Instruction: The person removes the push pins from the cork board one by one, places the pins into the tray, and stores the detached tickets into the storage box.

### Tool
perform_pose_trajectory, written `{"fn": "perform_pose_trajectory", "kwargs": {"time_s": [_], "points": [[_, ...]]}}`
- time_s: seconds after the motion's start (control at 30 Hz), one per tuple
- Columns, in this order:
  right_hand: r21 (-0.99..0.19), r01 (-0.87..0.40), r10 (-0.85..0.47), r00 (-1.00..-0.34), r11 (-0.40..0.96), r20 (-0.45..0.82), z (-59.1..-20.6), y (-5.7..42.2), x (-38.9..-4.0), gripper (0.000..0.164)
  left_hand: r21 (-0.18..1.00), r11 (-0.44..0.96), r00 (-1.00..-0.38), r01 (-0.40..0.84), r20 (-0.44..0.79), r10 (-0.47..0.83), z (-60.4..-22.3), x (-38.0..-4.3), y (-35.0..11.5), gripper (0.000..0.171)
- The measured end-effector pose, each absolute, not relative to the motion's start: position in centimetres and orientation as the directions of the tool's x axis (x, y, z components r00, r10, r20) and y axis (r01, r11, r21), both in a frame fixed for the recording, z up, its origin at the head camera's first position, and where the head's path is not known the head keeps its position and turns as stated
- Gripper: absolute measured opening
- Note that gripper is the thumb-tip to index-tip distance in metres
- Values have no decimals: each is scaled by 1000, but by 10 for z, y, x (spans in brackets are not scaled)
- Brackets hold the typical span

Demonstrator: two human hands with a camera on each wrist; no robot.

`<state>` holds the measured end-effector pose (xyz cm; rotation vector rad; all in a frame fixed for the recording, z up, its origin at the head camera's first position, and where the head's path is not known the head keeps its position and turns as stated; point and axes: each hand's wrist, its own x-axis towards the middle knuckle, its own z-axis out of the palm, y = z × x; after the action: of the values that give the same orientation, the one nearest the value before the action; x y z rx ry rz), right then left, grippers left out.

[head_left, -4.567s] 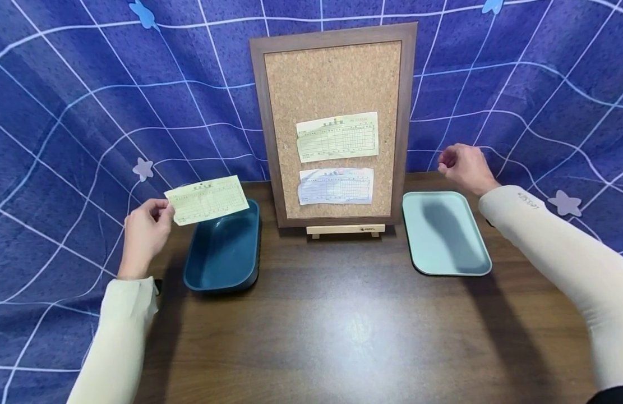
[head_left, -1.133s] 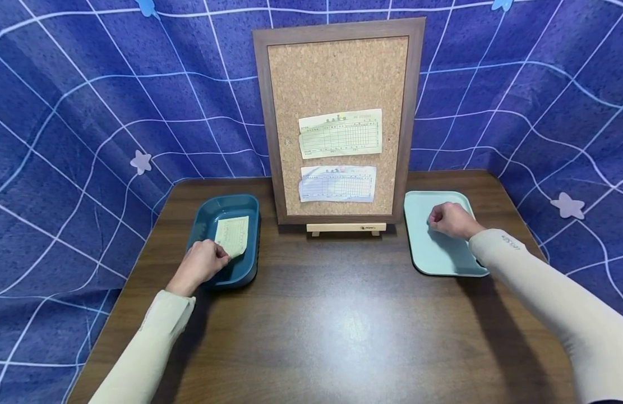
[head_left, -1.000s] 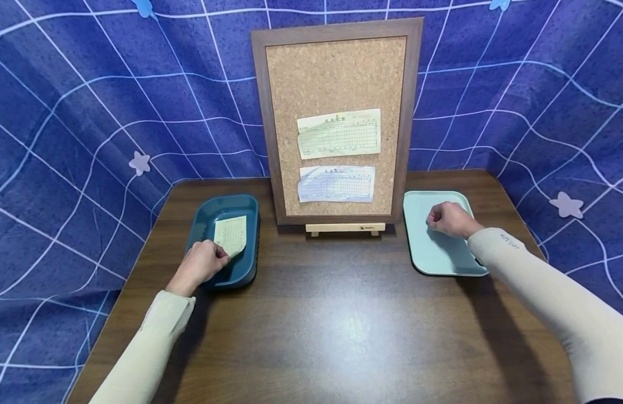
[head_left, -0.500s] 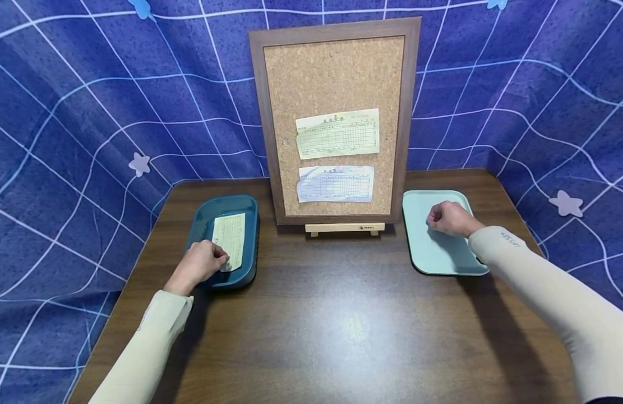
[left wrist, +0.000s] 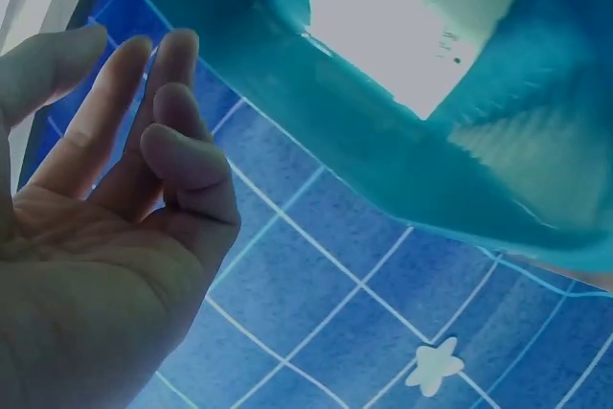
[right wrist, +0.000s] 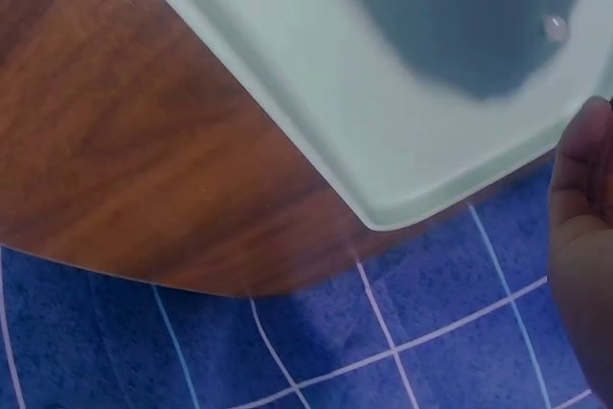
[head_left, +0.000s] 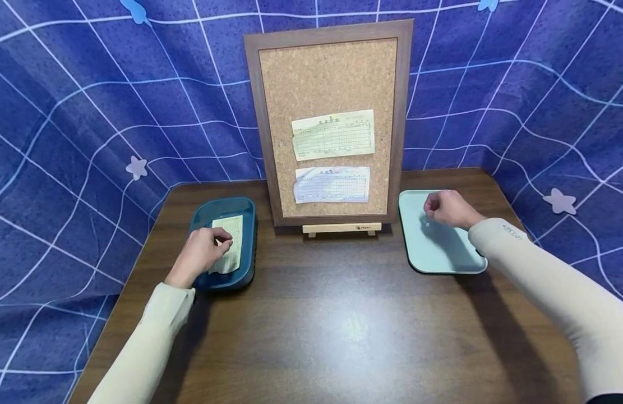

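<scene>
In the head view, a pale green printed form slip (head_left: 233, 241) lies in the dark blue bin (head_left: 248, 247) at the left. My left hand (head_left: 200, 252) hovers over the bin's near left side, holding nothing. The left wrist view shows its fingers (left wrist: 172, 155) loosely bent and apart from the slip (left wrist: 402, 16). At the right, my right hand (head_left: 451, 209) is above the pale mint tray (head_left: 442, 261), thumb and fingers loosely curled, with nothing seen in them. A small whitish pin-like piece (right wrist: 556, 28) is at the tray, below that hand's fingertips.
Between bin and tray a framed cork board (head_left: 326, 73) stands on a small wooden stand (head_left: 341, 228). It bears a green slip (head_left: 333, 137) and a blue slip (head_left: 332, 185). The brown table (head_left: 311, 314) reaches back to a blue gridded cloth (head_left: 200, 101).
The left hand lowered the green slip into the bin, let go of it and rose slightly. The right hand came down over the tray, then rose a little; the small whitish piece now shows below it.
</scene>
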<state>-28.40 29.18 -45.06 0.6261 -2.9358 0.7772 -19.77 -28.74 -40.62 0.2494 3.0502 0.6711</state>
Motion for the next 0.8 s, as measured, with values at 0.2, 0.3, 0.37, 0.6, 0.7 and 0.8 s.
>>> {"fn": "perform_pose_trajectory", "kwargs": {"time_s": [0.2,0.3,0.37,0.6,0.7,0.8], "points": [[-486,-398,-340,-918,779,206,-436,285,-285,6,439,870,-974,225,136,183,-399,-205,-281,15],[-479,-421,-336,-906,770,255,-429,280,-286,6,437,864,-965,250,187,184,-394,-208,-277,15],[-472,-437,-339,-898,766,281,-424,276,-286,6,437,860,-959,263,216,183,-391,-210,-275,15],[-456,-475,-370,-878,753,303,-414,266,-284,7,458,850,-960,262,215,180,-383,-211,-265,18],[-445,-499,-386,-864,744,323,-411,262,-283,8,460,847,-958,265,225,178,-381,-212,-262,19],[-429,-531,-401,-842,731,359,-409,258,-282,9,458,841,-949,287,256,184,-379,-213,-260,17]]}}
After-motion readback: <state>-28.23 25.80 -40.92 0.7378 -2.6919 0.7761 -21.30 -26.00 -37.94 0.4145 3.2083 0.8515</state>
